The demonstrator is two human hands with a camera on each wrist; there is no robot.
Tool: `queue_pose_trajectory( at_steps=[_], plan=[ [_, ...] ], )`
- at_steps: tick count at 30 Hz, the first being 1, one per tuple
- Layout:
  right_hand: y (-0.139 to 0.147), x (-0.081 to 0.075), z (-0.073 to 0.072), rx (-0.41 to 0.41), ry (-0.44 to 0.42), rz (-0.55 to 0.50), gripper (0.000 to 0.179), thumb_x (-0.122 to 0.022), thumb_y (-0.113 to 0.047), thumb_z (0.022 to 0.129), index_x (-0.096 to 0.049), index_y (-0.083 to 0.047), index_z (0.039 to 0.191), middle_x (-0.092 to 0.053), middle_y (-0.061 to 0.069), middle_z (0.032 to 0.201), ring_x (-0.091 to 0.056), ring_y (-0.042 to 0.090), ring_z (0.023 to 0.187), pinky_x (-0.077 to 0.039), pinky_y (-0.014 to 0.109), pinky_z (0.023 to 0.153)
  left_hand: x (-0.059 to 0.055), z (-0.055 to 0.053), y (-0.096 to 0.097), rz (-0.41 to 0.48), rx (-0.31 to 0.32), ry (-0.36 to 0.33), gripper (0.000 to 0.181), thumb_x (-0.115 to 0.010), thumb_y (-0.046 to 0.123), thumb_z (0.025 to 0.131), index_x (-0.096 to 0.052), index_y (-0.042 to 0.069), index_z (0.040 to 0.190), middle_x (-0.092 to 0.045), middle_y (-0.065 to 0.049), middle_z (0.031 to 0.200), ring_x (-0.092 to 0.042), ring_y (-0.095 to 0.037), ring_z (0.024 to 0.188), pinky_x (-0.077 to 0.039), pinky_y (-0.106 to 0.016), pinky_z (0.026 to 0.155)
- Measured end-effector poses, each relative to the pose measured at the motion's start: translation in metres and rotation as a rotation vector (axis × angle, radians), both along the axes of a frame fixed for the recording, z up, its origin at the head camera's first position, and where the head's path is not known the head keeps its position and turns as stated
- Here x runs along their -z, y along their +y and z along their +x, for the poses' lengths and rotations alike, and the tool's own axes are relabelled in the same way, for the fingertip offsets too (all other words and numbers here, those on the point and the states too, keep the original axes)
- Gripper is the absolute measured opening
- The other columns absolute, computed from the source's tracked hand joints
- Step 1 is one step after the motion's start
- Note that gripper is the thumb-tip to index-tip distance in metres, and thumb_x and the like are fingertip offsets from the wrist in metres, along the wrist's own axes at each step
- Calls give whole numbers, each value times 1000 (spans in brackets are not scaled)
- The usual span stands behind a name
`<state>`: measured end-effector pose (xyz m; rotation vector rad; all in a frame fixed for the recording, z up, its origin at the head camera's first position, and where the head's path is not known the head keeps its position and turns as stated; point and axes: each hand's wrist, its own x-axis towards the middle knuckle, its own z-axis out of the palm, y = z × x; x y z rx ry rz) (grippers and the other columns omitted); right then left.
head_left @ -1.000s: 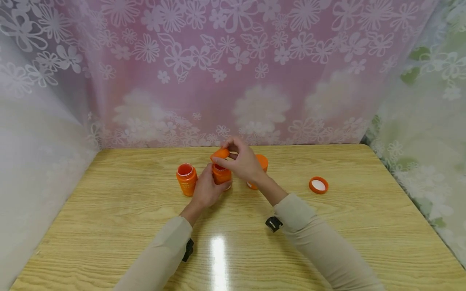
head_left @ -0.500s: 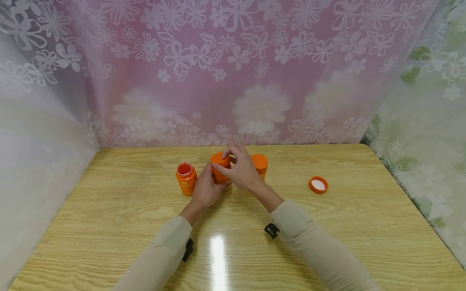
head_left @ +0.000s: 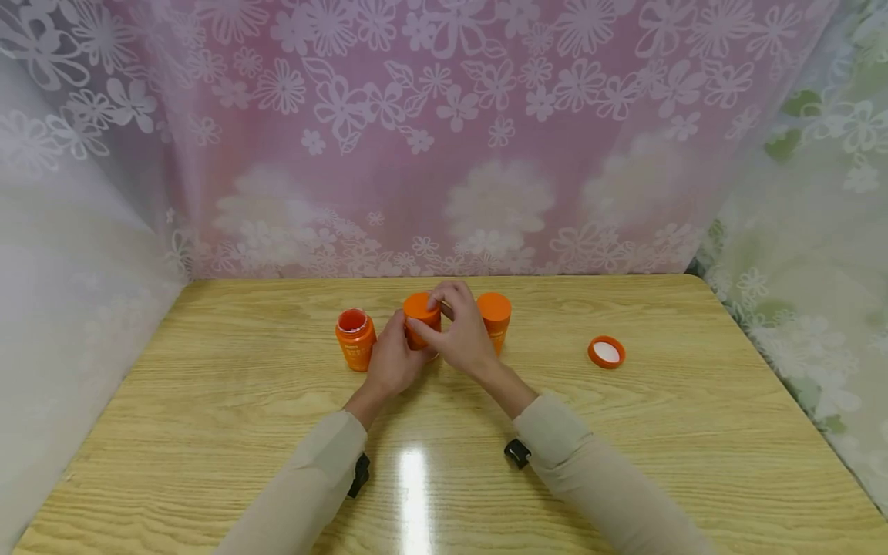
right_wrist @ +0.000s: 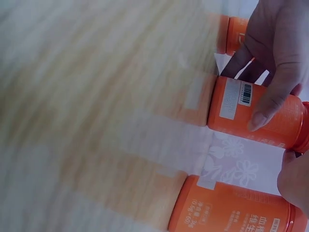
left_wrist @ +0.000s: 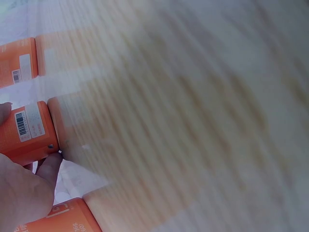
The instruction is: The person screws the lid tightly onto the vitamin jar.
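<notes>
orange middle bottle (right_wrist: 241,115) stands gripped by your left hand (head_left: 395,364); your right hand (head_left: 461,333) pinches its cap (head_left: 418,306), partly hiding the second bottle (head_left: 495,312) at three o'clock; the left-wrist view crops its top.

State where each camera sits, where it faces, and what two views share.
Head: on the head, facing forward and down at the open bottle, middle bottle, right bottle and loose orange lid on the wooden table; left hand, right hand and sleeves show.
Left wrist: on that wrist, turned sideways, looking across the table at the bottles' lower parts; part of the left hand shows.
Right wrist: on that wrist, also sideways, facing the bottles; parts of both hands show.
Shared: both wrist views show the middle bottle's barcode.
</notes>
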<state>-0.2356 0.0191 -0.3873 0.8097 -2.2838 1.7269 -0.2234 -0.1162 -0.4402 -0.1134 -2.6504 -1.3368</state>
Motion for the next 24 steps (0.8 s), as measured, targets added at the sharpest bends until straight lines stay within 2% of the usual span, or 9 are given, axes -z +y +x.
queue_pose_trajectory(
  at_steps=[4, 9, 13, 17, 21, 24],
  plan=[
    [-1, -4, 6, 8, 8, -13, 22, -71, 1, 83, -49, 5, 89, -42, 20, 111, -46, 32, 110, -42, 47, 98, 1, -1, 0, -6, 0, 6, 53, -76, 22, 82, -48, 5, 124, -58, -12, 117, -58, -28, 102, -45, -44, 96],
    [-1, 15, -6, 22, 0, -25, 23, -73, -5, 84, -51, 1, 89, -42, 15, 113, -45, 27, 109, -43, 43, 98, 2, -1, 0, -18, -5, 4, 53, -76, 23, 82, -48, 5, 123, -58, -12, 116, -59, -28, 101, -45, -44, 95],
    [1, 24, -13, 36, 30, 21, 24, -75, -12, 84, -53, -5, 88, -42, 10, 112, -45, 22, 108, -44, 39, 98, 0, -1, 1, -25, -5, -4, 55, -76, 22, 82, -47, 5, 125, -58, -12, 117, -58, -29, 103, -44, -44, 97],
    [2, 23, -13, 41, 70, 81, 24, -75, -15, 84, -52, -8, 86, -41, 6, 109, -45, 18, 106, -44, 34, 98, 0, -1, 1, -18, -6, -16, 56, -76, 20, 82, -45, 4, 127, -56, -13, 121, -57, -29, 106, -42, -43, 99],
    [3, 17, -11, 33, 56, 136, 24, -74, -14, 84, -52, -8, 86, -40, 5, 108, -45, 16, 106, -43, 34, 99, 0, 0, 1, -15, -6, -31, 57, -76, 21, 82, -45, 5, 127, -56, -12, 121, -57, -28, 107, -42, -43, 100],
    [5, 7, -10, 23, 55, 243, 23, -73, -17, 85, -52, -9, 85, -41, 5, 109, -45, 17, 104, -45, 35, 96, 0, 0, 0, -11, -6, -32, 56, -76, 22, 82, -46, 6, 126, -57, -11, 120, -57, -28, 107, -42, -44, 99]
  ],
)
